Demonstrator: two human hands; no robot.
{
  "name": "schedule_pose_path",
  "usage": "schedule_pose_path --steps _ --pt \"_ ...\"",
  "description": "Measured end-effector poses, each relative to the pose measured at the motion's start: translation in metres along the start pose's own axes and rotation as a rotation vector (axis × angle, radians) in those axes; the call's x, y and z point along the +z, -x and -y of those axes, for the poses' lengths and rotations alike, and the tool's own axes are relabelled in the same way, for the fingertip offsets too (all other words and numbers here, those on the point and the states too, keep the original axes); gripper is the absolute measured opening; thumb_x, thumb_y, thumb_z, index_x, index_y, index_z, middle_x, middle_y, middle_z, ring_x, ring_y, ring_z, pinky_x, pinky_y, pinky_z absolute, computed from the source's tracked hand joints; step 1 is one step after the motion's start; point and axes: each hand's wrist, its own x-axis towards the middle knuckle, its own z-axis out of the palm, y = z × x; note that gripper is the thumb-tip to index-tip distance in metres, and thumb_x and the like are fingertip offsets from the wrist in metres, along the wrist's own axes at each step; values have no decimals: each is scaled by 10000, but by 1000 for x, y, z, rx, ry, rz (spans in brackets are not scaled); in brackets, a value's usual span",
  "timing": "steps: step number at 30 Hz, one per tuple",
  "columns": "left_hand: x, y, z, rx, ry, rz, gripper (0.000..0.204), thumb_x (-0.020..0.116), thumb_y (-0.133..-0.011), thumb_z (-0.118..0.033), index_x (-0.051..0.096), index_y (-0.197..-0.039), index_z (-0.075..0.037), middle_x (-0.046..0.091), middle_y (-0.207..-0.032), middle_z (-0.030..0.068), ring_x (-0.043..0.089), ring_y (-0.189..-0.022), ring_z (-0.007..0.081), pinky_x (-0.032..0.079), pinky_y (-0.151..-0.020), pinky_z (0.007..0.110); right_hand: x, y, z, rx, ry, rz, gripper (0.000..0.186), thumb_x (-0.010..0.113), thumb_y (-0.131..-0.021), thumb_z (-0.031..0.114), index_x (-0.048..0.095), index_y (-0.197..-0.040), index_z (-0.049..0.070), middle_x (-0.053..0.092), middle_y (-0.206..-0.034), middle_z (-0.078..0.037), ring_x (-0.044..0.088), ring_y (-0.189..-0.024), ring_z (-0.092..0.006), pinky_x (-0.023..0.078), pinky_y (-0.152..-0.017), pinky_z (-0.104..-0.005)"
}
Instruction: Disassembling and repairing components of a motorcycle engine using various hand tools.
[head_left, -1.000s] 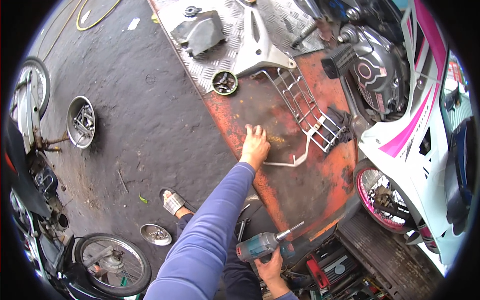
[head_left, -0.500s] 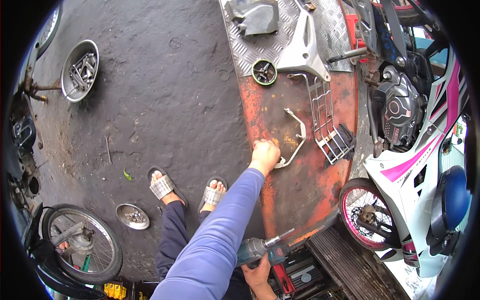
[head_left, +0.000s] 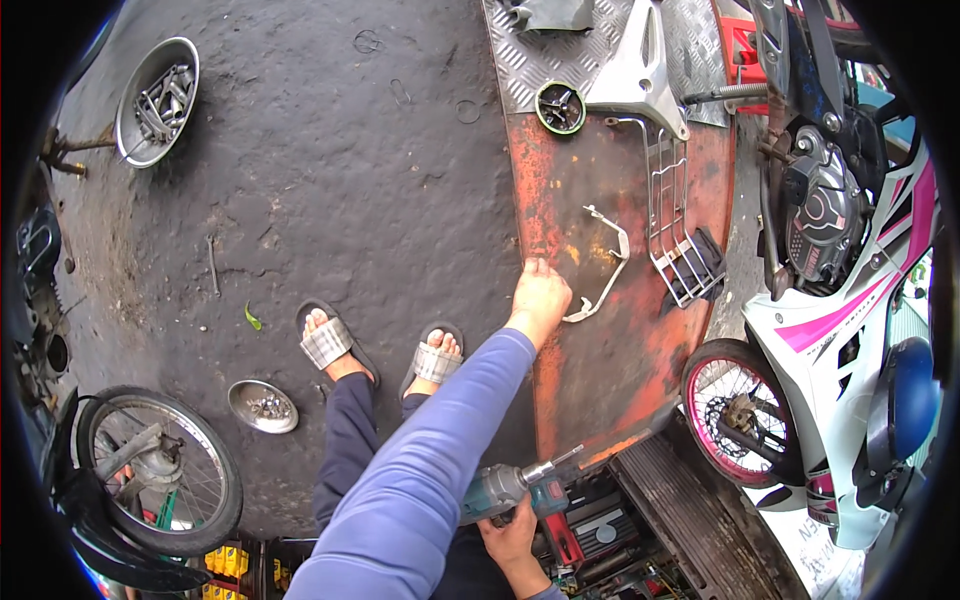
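My left hand [head_left: 541, 299] is closed over the left edge of the worn orange-and-black table [head_left: 590, 380], fingers curled; anything inside them is hidden. Just right of it lies a bent pale metal bracket [head_left: 623, 250], apart from the fingers. Lower down, my right hand [head_left: 512, 545] grips a teal and grey power drill [head_left: 497, 492], its long metal bit pointing right over the table's near end. The blue sleeve of my left arm covers part of the drill's rear.
A wire rack [head_left: 668, 215], a white metal frame [head_left: 640, 80] and a green-rimmed round dish [head_left: 560, 108] lie on the table. A white-and-pink motorcycle [head_left: 850, 310] stands right. Bowls of metal parts [head_left: 158, 100] and small hardware [head_left: 263, 407] rest on the floor, near a wheel [head_left: 160, 470].
The view has shifted, so the table and floor things appear higher and farther right. My left hand has moved slightly left, toward the table's edge. My right hand still holds the drill.
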Motion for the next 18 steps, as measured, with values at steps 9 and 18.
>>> schedule_pose_path --steps 9,18 --pt "-13 2 4 -16 129 14 239 590 -820 -195 687 -981 -48 678 -1015 135 590 -1069 296 376 -935 429 -5 -3 3 36 -29 21 737 803 -651 124 439 -1253 -93 604 -1076 -258 606 -999 -419 478 -867 -421" --pt "-113 253 69 -15 1926 72 210 608 -892 -198 600 -1016 -29 555 -856 10 551 -810 131 455 -733 275 -38 -8 72 -554 360 236 723 815 -616 143 484 -1235 -31 602 -1072 -219 580 -1005 -384 452 -883 -470"
